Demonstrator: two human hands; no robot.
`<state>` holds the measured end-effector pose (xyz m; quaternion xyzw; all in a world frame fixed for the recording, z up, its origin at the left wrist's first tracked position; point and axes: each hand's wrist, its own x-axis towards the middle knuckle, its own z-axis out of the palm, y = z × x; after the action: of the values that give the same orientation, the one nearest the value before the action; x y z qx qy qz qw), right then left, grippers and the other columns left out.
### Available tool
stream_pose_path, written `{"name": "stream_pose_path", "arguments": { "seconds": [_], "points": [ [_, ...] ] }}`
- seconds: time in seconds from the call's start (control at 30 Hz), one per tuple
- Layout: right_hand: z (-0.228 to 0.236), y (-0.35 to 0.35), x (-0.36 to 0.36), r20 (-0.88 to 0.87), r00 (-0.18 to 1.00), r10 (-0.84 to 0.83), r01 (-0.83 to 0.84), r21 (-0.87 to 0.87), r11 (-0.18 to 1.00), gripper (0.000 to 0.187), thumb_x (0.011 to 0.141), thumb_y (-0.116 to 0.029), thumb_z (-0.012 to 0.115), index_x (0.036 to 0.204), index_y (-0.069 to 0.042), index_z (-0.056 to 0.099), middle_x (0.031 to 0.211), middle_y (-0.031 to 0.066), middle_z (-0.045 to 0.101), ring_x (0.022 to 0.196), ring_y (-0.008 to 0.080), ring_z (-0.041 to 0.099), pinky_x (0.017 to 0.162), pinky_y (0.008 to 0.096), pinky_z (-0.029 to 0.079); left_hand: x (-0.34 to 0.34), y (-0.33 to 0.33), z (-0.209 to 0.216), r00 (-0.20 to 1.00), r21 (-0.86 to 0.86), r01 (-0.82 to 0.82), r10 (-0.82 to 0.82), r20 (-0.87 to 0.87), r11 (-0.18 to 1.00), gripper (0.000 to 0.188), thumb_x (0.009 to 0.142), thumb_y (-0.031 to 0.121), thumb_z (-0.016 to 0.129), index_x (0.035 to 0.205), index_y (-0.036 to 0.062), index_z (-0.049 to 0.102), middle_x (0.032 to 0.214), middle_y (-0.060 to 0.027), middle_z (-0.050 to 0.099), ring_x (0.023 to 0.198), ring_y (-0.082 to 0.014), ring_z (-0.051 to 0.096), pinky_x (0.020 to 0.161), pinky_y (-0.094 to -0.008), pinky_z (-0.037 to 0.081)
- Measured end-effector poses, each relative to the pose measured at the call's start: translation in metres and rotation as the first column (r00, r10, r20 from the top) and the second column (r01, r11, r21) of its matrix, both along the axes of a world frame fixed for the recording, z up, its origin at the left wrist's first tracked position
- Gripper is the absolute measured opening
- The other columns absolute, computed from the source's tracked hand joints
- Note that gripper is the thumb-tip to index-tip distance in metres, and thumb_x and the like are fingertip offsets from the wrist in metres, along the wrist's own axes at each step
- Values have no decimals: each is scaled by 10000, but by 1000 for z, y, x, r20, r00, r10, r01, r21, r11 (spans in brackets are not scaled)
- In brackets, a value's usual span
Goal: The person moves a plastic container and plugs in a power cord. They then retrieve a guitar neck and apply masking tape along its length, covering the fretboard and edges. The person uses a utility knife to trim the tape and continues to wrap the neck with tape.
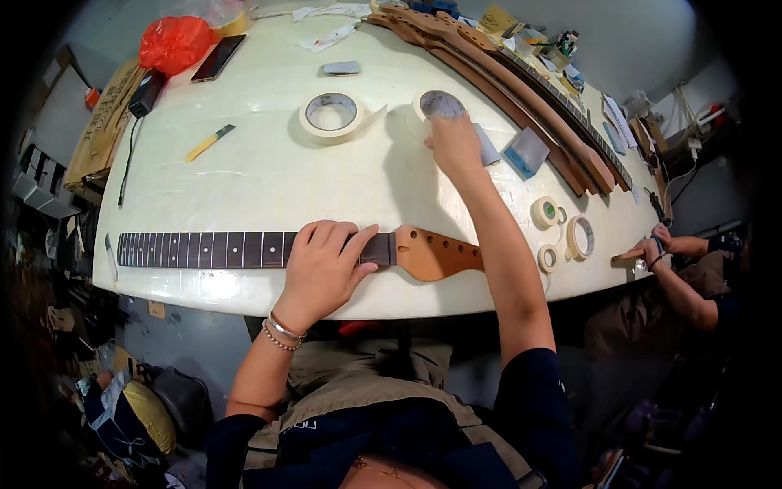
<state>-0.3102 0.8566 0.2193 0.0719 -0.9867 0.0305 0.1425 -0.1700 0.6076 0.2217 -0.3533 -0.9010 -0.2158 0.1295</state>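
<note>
A guitar neck with a dark, dotted fretboard and an orange-brown headstock lies along the table's near edge. Across its fretboard, close to the headstock, rests my left hand, fingers over the far edge and thumb by the near edge. Farther off, my right hand is closed on the near rim of a wide masking tape roll. To the left of that roll lies a second wide tape roll, its loose end sticking out. My right forearm passes over the headstock tip and hides it.
More guitar necks lie stacked at the back right, near a grey-blue block. Several small tape rolls sit at right. A yellow cutter, a phone and a red bag are left. Another person's hands work at far right.
</note>
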Motion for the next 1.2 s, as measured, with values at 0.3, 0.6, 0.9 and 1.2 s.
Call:
{"name": "stream_pose_path", "arguments": {
  "seconds": [0.3,0.6,0.9,1.2],
  "points": [
    [-1,-75,-18,-274,823,498,-436,258,862,465,711,-122,644,1161,-71,539,1287,123,462,1253,254,383,1079,500,201,-2,-1,-1,1000,31,-3,3,1,1000,482,725,291,662,1160,115,551,962,-43,527,911,-221,494,855,-363,369],
    [45,-64,52,-4,914,405,-140,-941,307,233,842,-166,625,987,3,557,982,143,643,959,209,604,865,292,459,-1,3,-7,999,0,13,-12,-53,1000,473,750,292,634,1175,102,550,952,-64,535,918,-243,497,873,-392,372],
    [5,-59,185,-234,969,74,-79,-582,-810,386,824,-87,606,1178,-51,457,1173,169,565,1203,256,464,1018,455,359,27,23,10,930,552,-50,-162,329,832,716,652,259,784,1216,-43,463,1095,-129,494,992,-258,515,863,-382,443],
    [-6,-77,207,-243,969,45,-124,-634,-763,458,799,-22,601,1221,-143,468,1197,118,560,1198,286,456,1051,471,301,33,21,7,515,768,-548,-589,622,332,181,818,100,663,941,-20,604,834,-50,623,754,-106,597,705,-237,500]
  ]
}}
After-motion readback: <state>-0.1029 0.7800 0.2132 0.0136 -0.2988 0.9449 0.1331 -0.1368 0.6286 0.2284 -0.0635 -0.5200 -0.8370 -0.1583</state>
